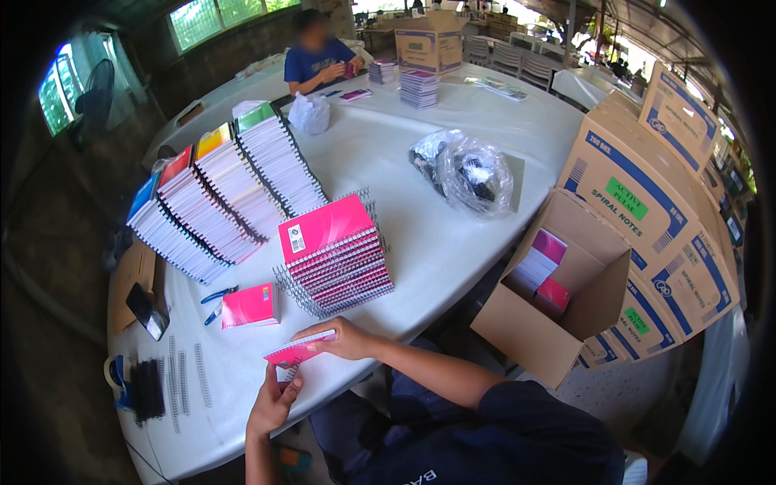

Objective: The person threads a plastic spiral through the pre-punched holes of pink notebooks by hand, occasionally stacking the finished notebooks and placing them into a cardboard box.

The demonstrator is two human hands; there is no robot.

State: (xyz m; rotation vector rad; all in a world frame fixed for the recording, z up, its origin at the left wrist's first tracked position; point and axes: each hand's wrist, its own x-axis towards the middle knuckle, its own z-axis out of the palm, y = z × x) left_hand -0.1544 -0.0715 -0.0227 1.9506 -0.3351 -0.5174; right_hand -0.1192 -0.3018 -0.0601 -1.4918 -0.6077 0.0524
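Note:
Near the table's front edge my right hand (346, 339) grips a small pink notebook (295, 352) by its right end, tilted, with a row of holes along its upper edge. Just below, my left hand (275, 398) pinches what looks like a wire binding coil (288, 374) against the notebook's lower left; the fingers partly hide it. A small pile of pink notebooks (249, 305) lies to the left, beside blue-handled pliers (217, 304). Behind my hands stands a tall stack of pink spiral notebooks (335, 255) with wire coils sticking out at its sides.
Bound stacks with coloured covers (230, 190) stand at the left. Loose coils (179, 384), a tape roll (119, 380) and a phone (148, 311) lie at the near left. An open carton (558, 283) holds notebooks at right. Across the table sits another person (319, 61).

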